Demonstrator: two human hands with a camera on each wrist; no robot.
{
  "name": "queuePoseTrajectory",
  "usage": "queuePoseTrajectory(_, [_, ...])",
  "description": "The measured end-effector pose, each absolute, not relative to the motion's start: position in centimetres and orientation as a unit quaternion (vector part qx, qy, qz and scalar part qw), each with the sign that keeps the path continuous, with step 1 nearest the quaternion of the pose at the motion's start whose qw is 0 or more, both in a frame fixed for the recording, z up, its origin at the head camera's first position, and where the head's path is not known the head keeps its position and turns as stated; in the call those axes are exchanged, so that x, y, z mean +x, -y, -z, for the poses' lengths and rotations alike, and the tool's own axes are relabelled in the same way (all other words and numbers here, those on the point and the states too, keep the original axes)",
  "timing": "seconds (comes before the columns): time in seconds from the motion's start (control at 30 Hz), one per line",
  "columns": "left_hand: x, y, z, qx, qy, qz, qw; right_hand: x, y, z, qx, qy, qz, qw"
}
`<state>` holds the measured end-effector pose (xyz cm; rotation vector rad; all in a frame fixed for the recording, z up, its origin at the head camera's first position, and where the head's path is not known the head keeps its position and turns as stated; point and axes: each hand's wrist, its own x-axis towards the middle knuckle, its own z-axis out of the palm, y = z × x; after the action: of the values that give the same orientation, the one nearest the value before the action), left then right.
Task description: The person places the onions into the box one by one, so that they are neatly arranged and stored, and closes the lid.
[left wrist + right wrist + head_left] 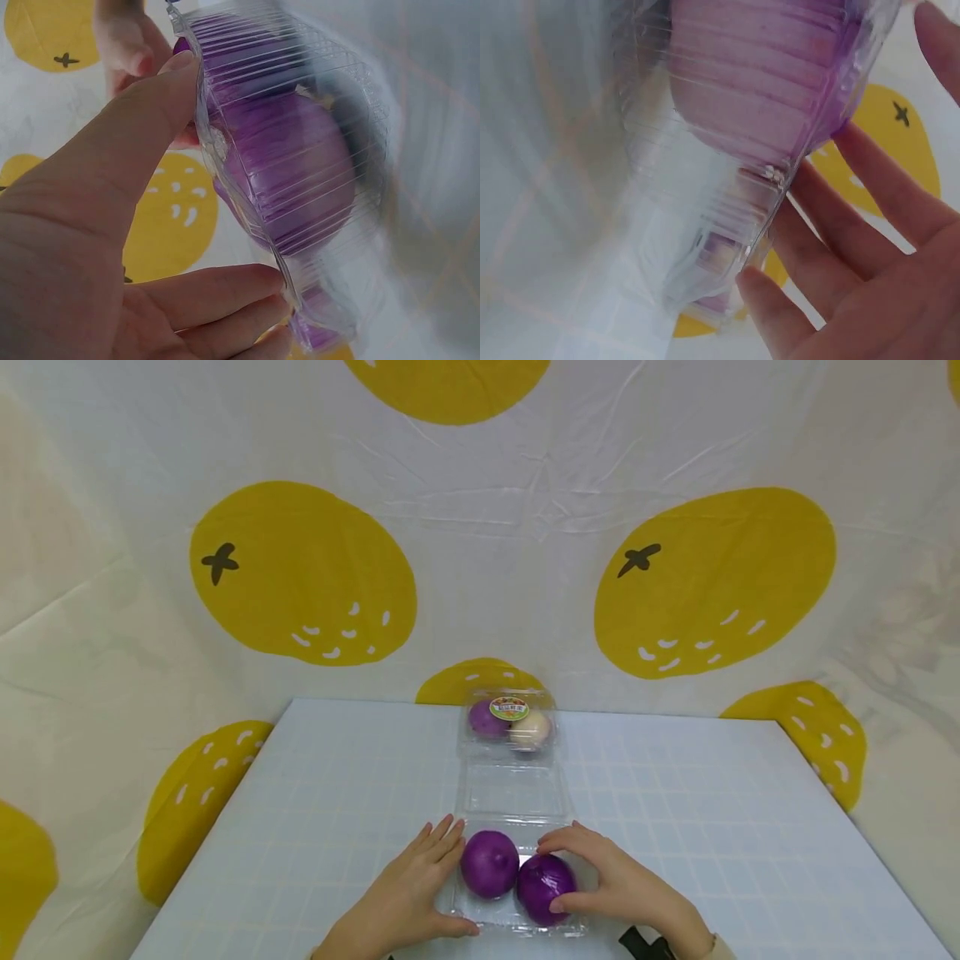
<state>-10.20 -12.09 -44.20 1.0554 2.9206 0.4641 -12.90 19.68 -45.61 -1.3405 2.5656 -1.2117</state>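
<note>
A clear plastic clamshell box (491, 917) lies open in front of me, its lid (513, 789) folded back away from me. Two purple onions sit side by side in the base: the left onion (490, 864) and the shinier right onion (545, 889). My left hand (408, 889) rests against the box's left side, thumb at the near edge and fingers extended toward the far edge. In the left wrist view its thumb and fingertips touch the ribbed box's rim (244, 202). With thumb and fingers, my right hand (611, 872) holds the right onion within the base.
Behind the lid stands a second clear box (465, 743) with a label, holding a purple onion (487, 720) and a pale onion (529, 729). The white gridded tabletop (360, 777) reaches a cloth backdrop (502, 568) printed with yellow fruit.
</note>
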Motion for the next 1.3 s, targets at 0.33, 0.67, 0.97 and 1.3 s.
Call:
queuePoseTrajectory(0.33, [-10.2, 12.2, 44.4, 0.34, -0.929, -0.145, -0.004, -14.0, -20.0, 46.3, -0.285, -0.795, 0.533, -0.058])
queuePoseTrajectory(0.67, [-10.2, 12.1, 44.4, 0.342, -0.928, -0.146, -0.006, -14.6, -19.7, 47.9, -0.043, -0.689, 0.722, 0.045])
queuePoseTrajectory(0.97, [-10.2, 12.1, 44.3, 0.338, -0.93, -0.144, 0.003, -14.8, -19.3, 49.0, -0.064, -0.532, 0.812, 0.233])
queuePoseTrajectory(1.3, [-10.1, 12.0, 44.3, 0.338, -0.931, -0.141, -0.001, -15.0, -19.4, 50.7, -0.112, -0.527, 0.812, 0.226])
